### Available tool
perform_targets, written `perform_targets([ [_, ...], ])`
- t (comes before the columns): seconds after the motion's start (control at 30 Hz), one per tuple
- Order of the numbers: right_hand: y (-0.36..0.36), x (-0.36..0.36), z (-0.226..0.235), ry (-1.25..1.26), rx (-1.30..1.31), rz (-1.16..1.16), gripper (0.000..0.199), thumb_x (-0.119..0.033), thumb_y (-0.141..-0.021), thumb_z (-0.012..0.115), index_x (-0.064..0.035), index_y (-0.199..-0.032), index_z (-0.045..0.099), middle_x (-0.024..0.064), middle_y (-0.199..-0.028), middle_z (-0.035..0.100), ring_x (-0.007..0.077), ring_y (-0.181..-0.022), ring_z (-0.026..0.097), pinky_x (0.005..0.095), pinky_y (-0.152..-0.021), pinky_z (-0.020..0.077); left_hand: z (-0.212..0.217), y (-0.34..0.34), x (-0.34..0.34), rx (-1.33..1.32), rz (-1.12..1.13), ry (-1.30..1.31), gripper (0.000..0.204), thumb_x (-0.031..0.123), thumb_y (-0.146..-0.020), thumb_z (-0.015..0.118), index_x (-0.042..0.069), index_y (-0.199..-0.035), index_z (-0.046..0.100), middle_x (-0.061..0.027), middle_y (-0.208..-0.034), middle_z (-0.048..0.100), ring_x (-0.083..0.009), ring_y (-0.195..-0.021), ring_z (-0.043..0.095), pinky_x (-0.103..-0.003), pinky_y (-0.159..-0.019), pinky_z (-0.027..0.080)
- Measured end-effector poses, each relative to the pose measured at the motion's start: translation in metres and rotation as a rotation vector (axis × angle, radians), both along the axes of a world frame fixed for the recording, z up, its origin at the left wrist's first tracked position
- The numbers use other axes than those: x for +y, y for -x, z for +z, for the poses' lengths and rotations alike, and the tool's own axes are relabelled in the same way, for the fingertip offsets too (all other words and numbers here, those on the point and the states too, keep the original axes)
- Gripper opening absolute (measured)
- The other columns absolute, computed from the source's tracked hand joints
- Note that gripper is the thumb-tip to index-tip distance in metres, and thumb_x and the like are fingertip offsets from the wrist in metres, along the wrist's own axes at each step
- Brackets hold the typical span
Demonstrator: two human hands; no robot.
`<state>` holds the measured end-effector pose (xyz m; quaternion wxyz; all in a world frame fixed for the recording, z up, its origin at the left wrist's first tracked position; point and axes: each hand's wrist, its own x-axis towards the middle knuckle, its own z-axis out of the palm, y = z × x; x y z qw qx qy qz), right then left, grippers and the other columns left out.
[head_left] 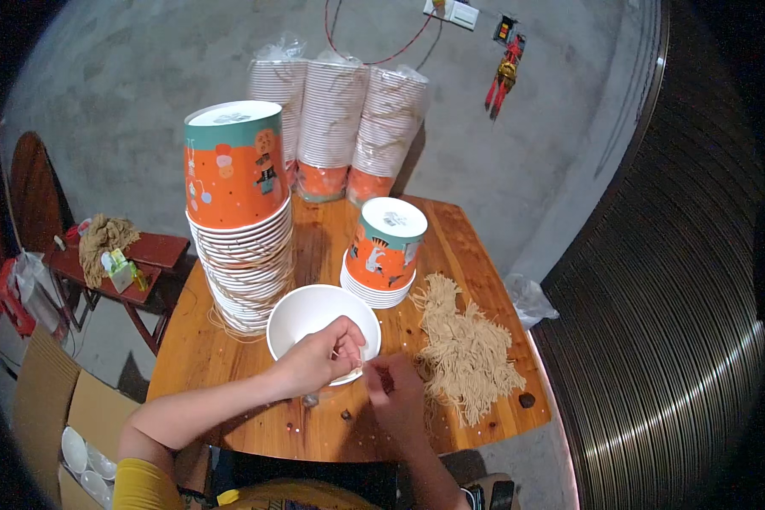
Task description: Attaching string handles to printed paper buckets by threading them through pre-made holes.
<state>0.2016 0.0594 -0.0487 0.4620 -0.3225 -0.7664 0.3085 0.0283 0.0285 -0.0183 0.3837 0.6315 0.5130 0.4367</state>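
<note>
While the left hand (321,355) and right hand (396,394) sit at the near rim of the white bowl (302,316), fingers (345,332) bent, anything pinched cannot be identified.

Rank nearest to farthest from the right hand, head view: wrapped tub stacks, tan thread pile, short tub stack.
1. Tan thread pile, just right of the right hand.
2. Short tub stack, ahead, slightly left.
3. Wrapped tub stacks, farthest back, leftward.
</note>
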Motion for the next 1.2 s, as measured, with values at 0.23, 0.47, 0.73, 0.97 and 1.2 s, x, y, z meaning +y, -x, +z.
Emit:
perform_targets([
  [0.23,0.0,0.004,-0.005,0.035,-0.005,-0.045,0.011,-0.007,-0.084,0.063,-0.0026,-0.094,0.059,0.0055,-0.075,0.055,0.0118,-0.067,0.054,0.0265,-0.063,0.0446,0.001,0.0,0.001,-0.122,-0.042,0.047,0.028,0.0,-0.086,0.058,0.0,-0.11,0.043,-0.0036,-0.083,0.057,-0.0098,-0.081,0.056,-0.023,-0.075,0.046],
  [0.47,-0.007,0.014,-0.011,-0.318,-0.155,-0.026,0.019,-0.003,-0.079,0.067,-0.0053,-0.096,0.06,0.0075,-0.081,0.057,0.0167,-0.065,0.057,0.0278,-0.06,0.0463,0.007,0.001,0.004,-0.13,-0.047,0.157,0.029,0.002,-0.087,0.06,0.0,-0.111,0.044,-0.0031,-0.083,0.057,-0.0089,-0.08,0.056,-0.022,-0.073,0.045],
  [0.73,-0.008,0.012,-0.002,-0.294,-0.228,-0.04,0.015,-0.004,-0.078,0.068,-0.0062,-0.091,0.06,0.0072,-0.079,0.055,0.0169,-0.063,0.057,0.0286,-0.056,0.0454,0.006,-0.003,0.0,-0.018,-0.131,0.133,0.03,0.002,-0.088,0.055,0.003,-0.115,0.044,-0.0011,-0.082,0.054,-0.0085,-0.079,0.052,-0.022,-0.072,0.044],
  [0.97,-0.009,0.015,-0.019,0.117,0.098,-0.047,0.009,-0.006,-0.083,0.064,-0.0043,-0.091,0.061,-0.0017,-0.074,0.056,0.0061,-0.066,0.05,0.0228,-0.06,0.0415,-0.002,-0.003,0.005,0.096,-0.087,0.114,0.019,0.007,-0.09,0.053,0.002,-0.108,0.05,-0.0034,-0.083,0.057,-0.0104,-0.079,0.054,-0.025,-0.072,0.045],
  [1.2,-0.013,0.013,-0.018,0.182,0.086,-0.013,0.007,-0.006,-0.084,0.063,-0.0044,-0.09,0.06,-0.0026,-0.076,0.056,0.0054,-0.067,0.05,0.0208,-0.062,0.0413,0.005,-0.004,0.002,0.186,-0.097,0.157,0.012,0.01,-0.09,0.053,0.003,-0.098,0.057,-0.004,-0.088,0.06,-0.0112,-0.085,0.055,-0.026,-0.079,0.045],
])
